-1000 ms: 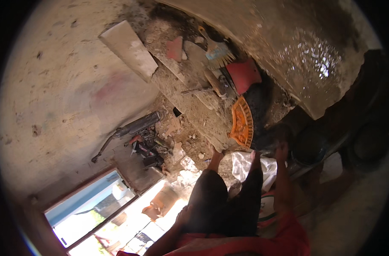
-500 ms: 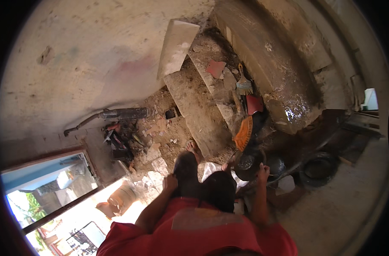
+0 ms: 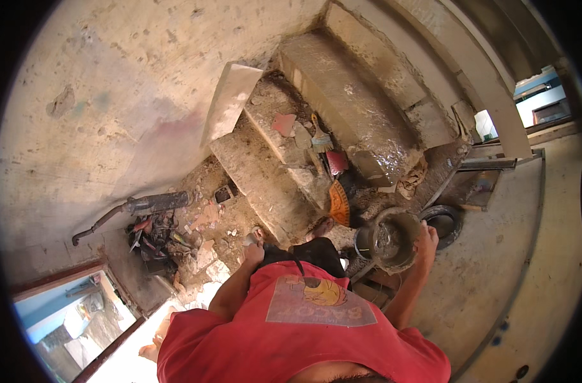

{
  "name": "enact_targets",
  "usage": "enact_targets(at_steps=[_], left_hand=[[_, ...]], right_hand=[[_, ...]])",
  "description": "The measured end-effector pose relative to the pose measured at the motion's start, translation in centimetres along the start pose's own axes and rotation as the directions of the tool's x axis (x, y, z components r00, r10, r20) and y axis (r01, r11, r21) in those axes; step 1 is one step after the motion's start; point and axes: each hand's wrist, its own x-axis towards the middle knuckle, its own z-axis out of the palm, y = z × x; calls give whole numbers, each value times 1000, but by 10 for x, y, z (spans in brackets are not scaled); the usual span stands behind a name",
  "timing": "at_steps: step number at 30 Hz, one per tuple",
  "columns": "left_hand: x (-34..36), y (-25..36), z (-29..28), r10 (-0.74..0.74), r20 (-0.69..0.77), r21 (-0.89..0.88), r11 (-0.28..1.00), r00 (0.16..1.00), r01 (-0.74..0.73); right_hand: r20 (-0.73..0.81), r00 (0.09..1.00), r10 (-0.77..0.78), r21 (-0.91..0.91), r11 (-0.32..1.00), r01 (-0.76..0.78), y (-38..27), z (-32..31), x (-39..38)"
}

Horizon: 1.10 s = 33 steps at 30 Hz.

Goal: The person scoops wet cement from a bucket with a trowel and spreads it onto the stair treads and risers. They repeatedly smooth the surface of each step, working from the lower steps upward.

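Observation:
My right hand [image 3: 426, 242] grips the rim of a dark, mud-smeared bucket [image 3: 401, 263] on its right side. The bucket is tilted so that its inside shows, with a wet greyish layer at the bottom. My left hand [image 3: 254, 253] is down beside my left knee, close to my foot; its fingers are too small and partly hidden to make out. Ahead of the bucket lies an orange ribbed, fan-shaped piece [image 3: 339, 203]. Beyond it are a red flat piece [image 3: 337, 163] and a wide paint brush [image 3: 321, 140] on the step.
Dusty concrete steps [image 3: 265, 182] rise ahead, with a wet block [image 3: 348, 102] to their right. A black round tub [image 3: 445, 223] sits right of the bucket. At left lie an exhaust pipe [image 3: 157, 203] and a heap of scraps [image 3: 160, 239]. A board [image 3: 233, 102] leans on the wall.
The bucket in my right hand has come up and to the right, and its inside now faces me. My body leans further forward. My left hand has shifted slightly forward along my leg.

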Motion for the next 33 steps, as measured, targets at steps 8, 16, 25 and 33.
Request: enact_targets(at_steps=[8, 16, 25, 33], left_hand=[[23, 66, 7, 53, -65, 91, 995, 996, -47], [-55, 147, -30, 98, -438, 94, 994, 893, -63], [-155, 225, -94, -71, -833, -266, 921, 549, -284], [-70, 265, -149, 72, -784, -304, 822, 617, -482]], right_hand=[[320, 947, -37, 282, 958, -58, -34, 22, 41], [617, 774, -138, 287, 956, -59, -57, 95, 93], [829, 543, -130, 192, 980, -58, -113, 203, 98], [812, 583, -5, 141, 972, -188, -116, 275, 118]])
